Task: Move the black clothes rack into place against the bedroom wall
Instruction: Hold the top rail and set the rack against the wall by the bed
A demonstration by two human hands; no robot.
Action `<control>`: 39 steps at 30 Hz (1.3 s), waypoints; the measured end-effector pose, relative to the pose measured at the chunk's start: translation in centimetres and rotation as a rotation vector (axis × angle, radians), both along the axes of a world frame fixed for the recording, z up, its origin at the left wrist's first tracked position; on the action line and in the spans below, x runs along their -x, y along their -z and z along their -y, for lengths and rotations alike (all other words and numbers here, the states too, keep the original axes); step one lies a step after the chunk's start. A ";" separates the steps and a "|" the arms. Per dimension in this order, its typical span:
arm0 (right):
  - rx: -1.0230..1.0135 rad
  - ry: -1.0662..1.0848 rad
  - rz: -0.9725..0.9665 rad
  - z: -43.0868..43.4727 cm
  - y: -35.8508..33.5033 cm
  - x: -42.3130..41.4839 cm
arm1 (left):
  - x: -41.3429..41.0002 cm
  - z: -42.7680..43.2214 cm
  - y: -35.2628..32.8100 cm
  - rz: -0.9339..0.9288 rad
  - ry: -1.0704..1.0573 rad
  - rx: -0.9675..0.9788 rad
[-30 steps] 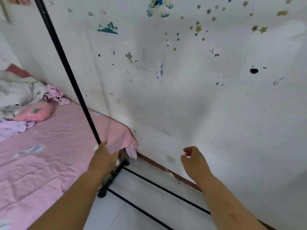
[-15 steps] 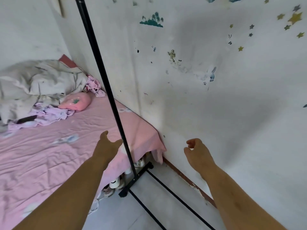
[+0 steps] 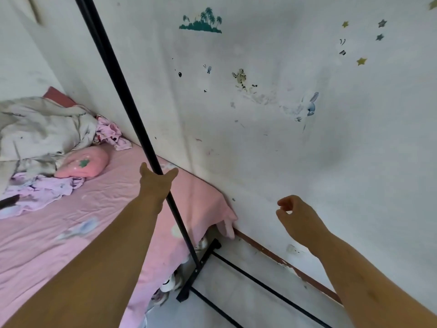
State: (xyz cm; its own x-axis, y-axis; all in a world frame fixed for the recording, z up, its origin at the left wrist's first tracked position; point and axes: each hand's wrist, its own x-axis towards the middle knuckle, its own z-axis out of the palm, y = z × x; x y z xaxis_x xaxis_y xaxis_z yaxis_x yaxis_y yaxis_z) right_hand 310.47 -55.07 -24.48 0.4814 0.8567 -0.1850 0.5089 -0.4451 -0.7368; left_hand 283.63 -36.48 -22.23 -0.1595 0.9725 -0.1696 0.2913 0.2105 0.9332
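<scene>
Left hand (image 3: 155, 183) now at tilted rack upright (image 3: 132, 112), base rails (image 3: 260, 284) along wall (image 3: 307, 150).

Saw the black clothes rack (image 3: 132, 110) standing between the bed (image 3: 59, 223) and the white wall (image 3: 307, 162), its upright pole slanting across the view, base bars lying on the floor (image 3: 236, 301) close to the skirting. Found the left hand (image 3: 155, 183) at the pole, thumb and fingers spread to either side, grip not closed. Noted the right hand (image 3: 299, 218) raised in the air near the wall, fingers loosely curled, holding nothing. Spotted a pink pillow (image 3: 82, 165) and a crumpled quilt (image 3: 40, 129) on the pink sheet.
</scene>
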 end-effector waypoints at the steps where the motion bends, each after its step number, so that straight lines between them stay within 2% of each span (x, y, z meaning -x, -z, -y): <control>1: 0.001 0.014 -0.001 -0.2 -0.2 0.2 | 0.0 -0.7 -0.1 0.009 0.027 0.010; 6: 0.003 0.096 -0.007 -2.4 -0.2 1.4 | -0.9 -4.1 0.6 0.011 0.217 0.184; 9: 0.004 0.134 -0.021 -3.4 0.3 2.2 | -1.0 -5.5 1.9 0.010 0.069 0.132; 11: 0.001 0.163 -0.035 -4.1 0.7 2.7 | -1.0 -6.2 2.4 0.009 -0.062 0.147; 16: 0.008 0.182 -0.050 -5.3 1.3 3.9 | -0.5 -7.9 3.5 -0.025 -0.231 0.202; 21: 0.019 0.214 -0.050 -5.6 1.2 4.0 | 0.2 -9.1 5.4 0.050 -0.005 0.156; 28: 0.036 0.240 -0.042 -5.2 1.9 4.0 | -0.6 -10.3 5.2 0.090 0.022 0.155; 39: 0.083 0.335 -0.046 -3.2 2.6 2.4 | -5.9 -10.7 5.2 0.224 0.222 0.167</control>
